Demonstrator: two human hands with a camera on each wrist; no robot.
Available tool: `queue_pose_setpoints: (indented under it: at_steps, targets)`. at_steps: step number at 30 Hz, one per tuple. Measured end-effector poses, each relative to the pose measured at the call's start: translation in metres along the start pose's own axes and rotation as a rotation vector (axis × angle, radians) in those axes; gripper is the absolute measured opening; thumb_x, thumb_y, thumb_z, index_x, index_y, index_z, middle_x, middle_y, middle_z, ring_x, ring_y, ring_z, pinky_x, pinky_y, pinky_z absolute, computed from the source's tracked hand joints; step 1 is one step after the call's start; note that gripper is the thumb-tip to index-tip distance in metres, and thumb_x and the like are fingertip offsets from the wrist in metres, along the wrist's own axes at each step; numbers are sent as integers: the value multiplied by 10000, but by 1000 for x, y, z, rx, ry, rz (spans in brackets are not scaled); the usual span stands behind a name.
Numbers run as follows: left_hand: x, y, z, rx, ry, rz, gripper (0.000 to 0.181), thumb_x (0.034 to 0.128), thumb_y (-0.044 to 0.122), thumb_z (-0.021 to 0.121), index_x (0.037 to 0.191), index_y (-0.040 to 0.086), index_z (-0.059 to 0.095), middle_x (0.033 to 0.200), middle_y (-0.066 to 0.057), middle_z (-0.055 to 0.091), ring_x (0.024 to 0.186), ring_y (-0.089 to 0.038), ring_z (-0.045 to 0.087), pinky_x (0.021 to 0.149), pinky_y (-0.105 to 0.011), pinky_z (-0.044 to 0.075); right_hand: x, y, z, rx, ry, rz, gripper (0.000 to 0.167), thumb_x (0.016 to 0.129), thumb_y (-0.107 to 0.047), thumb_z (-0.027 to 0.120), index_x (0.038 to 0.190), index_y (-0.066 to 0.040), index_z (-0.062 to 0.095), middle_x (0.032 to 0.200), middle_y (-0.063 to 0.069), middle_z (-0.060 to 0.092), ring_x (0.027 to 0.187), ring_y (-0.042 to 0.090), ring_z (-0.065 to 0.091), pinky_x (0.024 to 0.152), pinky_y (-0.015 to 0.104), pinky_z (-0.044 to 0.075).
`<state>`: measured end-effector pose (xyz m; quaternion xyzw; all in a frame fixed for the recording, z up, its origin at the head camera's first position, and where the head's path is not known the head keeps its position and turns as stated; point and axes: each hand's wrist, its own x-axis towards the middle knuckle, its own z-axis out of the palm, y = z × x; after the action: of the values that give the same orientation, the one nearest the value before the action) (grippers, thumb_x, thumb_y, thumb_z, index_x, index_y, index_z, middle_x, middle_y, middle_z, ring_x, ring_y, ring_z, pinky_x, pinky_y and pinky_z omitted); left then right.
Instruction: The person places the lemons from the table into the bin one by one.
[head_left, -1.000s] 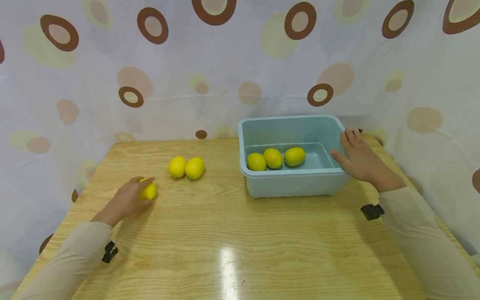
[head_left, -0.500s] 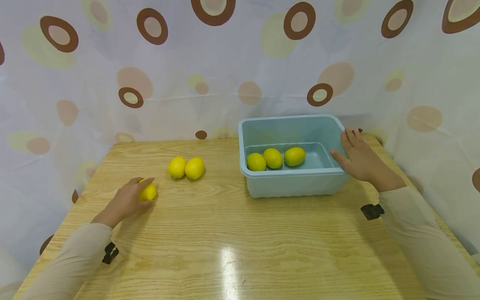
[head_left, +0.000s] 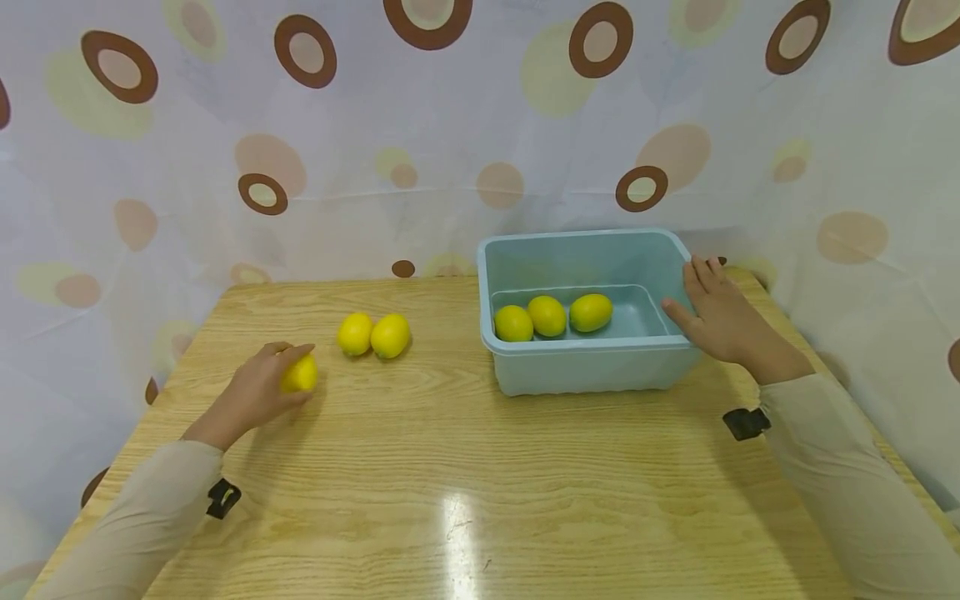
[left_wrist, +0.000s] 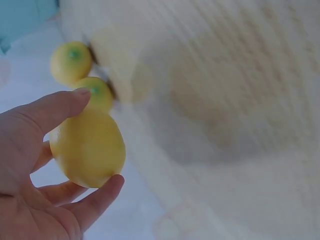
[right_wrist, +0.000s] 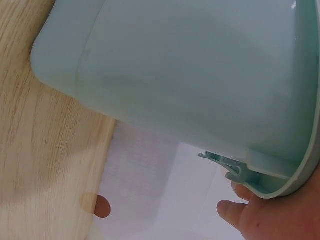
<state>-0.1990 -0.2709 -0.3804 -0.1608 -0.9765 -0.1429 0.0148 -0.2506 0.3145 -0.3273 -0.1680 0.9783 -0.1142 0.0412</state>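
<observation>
My left hand (head_left: 262, 389) holds a yellow lemon (head_left: 302, 374) between thumb and fingers, just above the wooden table. Up close in the left wrist view, that lemon (left_wrist: 89, 149) shows with the thumb across its top and a fingertip at its lower end. Two more lemons, one left (head_left: 355, 334) and one right (head_left: 391, 336), lie side by side beyond it. At the right, my right hand (head_left: 722, 321) grips the side rim of a light-blue plastic bin (head_left: 592, 367), thumb on the inner side and fingers outside. Three lemons (head_left: 547, 316) lie inside the bin.
The wooden table (head_left: 420, 467) runs between my hands and in front of the bin. A patterned cloth (head_left: 442, 108) with brown and beige circles hangs behind and beside it. A black band piece (head_left: 746, 423) hangs by the right sleeve, another (head_left: 222, 497) by the left.
My left hand has risen slightly from the table with the lemon in it, moving a little forward. My right hand and the bin have stayed in place.
</observation>
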Motion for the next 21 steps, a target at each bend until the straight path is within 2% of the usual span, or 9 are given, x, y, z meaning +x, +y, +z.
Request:
queue_pose_setpoints:
  at_steps: [5,9,14,21]
  targets:
    - [9,21,-16,-5,37,14,662,807,142,759,1368,-43,459,1282,-358,455,1055,-508,527,836,-613,462,0,1,0,-3,3,-2,795,1038,-456,199,1420,207,-19,1491,397,-96,1368,524,-158,1095,657,14]
    - [21,40,-33,-5,68,70,682,798,118,766,1373,-53,441,1288,-342,458,1060,-490,532,856,-595,464,0,2,0,-14,4,-8,793,1039,-454,197,1418,211,-13,1489,405,-81,1368,528,-153,1104,643,9]
    - [42,69,-69,17,104,140,714,796,110,769,1394,-49,413,1323,-313,446,1105,-460,519,911,-574,453,1,3,1,-13,6,-9,788,1040,-450,197,1420,208,-12,1489,403,-88,1368,526,-155,1110,633,11]
    - [77,123,-122,22,189,251,732,806,138,770,1427,10,406,1375,-243,439,1161,-403,502,971,-530,431,1,3,1,-3,5,-6,792,1038,-456,202,1422,204,-13,1493,397,-88,1369,524,-153,1108,636,4]
